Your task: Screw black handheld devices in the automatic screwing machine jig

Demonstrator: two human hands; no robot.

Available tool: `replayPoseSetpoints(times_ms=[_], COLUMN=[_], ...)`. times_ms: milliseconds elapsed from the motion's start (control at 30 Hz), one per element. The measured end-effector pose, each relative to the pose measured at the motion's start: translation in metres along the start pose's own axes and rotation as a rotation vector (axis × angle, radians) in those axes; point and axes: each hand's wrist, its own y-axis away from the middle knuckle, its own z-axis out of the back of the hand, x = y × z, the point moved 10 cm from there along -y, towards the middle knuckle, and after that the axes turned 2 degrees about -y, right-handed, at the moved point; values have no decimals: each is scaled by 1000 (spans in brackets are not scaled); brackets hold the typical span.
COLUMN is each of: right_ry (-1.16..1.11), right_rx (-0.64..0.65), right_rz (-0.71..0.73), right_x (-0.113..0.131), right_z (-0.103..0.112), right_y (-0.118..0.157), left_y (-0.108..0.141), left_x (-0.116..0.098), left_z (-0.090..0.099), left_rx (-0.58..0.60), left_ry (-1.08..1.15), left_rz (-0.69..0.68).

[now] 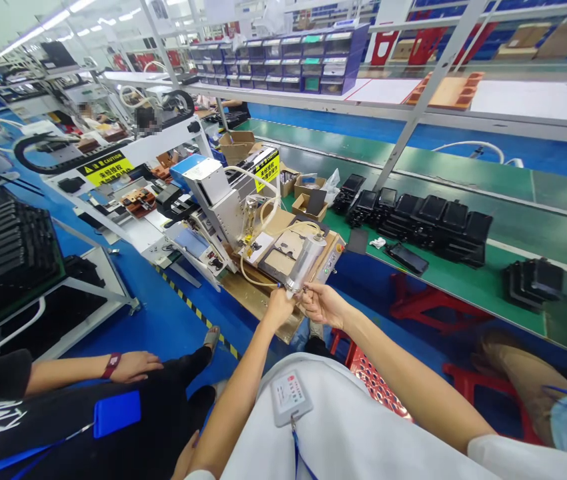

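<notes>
A silver metal cylinder [305, 261] slants away from me in front of the bench machine, a round fitting at its far end. My left hand [279, 309] is closed at its near end, against a pale fitting there. Beside it, my right hand [324, 305] has its fingers pinched together at the same end, on a small dark part too small to name. A pale hose [258, 283] runs from the machine to the cylinder's near end by my left hand. Behind the cylinder lies the machine's flat fixture [279, 259].
A control box with buttons [331, 263] stands just beyond the cylinder. Black devices [421, 217] line the green bench [508, 293] on the right. A red stool [376, 383] is below my right arm. A co-worker's hand [136, 367] rests at left; another person sits at right.
</notes>
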Motion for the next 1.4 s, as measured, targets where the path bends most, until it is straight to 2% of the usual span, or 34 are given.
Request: replayPoseSetpoints(times_ms=[33, 100, 167, 267, 333, 367, 400, 433, 500, 567, 600, 667, 733, 800, 867, 933, 1000, 1067, 1133, 1200, 1300, 1400], right_ry=[-60, -65, 120, 630, 803, 768, 664, 521, 217, 29, 3, 120, 427, 758, 949, 935, 755, 534, 403, 461, 800, 1010], right_rx=[46, 12, -162, -498, -623, -635, -596, -511, -273, -81, -58, -144, -332, -503, -590, -645, -653, -532, -374, -372, -553, -613], right_rz=[-16, 52, 230, 584, 691, 660, 566, 439, 207, 114, 124, 216, 407, 627, 768, 775, 633, 414, 296, 381, 674, 837], right_x=[0, 5, 18, 48, 57, 55, 48, 36, 13, 5, 6, 14, 32, 50, 58, 59, 53, 36, 24, 32, 55, 63], right_z=[-5, -3, 10, 17, 15, 19, 25, 28, 21, 6, 5, 13, 22, 17, 7, 10, 23, 30, 23, 21, 17, 7], right_y=[0, 1, 9, 38, 49, 47, 38, 25, 2, -8, -9, -5, 10, 32, 47, 49, 36, 13, -2, 1, 32, 51], left_y=[0, 0, 0, 1, 0, 0, 0, 0, 0, 0, -1, -1, -2, -2, -3, -3, -4, -6, -7, -9, -9, -9], left_x=[0, -1, -2, -2, 0, 2, 3, 4, 5, 5, 4, 4, 5, 7, 8, 10, 10, 11, 13, 14, 16, 15], left_z=[0, 1, 3, 7, 8, 8, 7, 6, 5, 5, 5, 5, 6, 6, 6, 5, 3, 2, 2, 3, 5, 5], left_rx=[0, -2, -7, -20, -28, -28, -26, -22, -12, -5, -1, 6, 11, 10, 11, 17, 24, 29, 34, 34, 26, 31], left_ry=[-1, 1, 10, 23, 25, 24, 23, 22, 23, 26, 28, 34, 39, 40, 39, 39, 35, 25, 15, 6, -7, -16], left_rz=[1, 5, 7, 11, 18, 23, 25, 25, 18, 6, 0, -6, -5, 6, 16, 19, 18, 22, 28, 36, 46, 49])
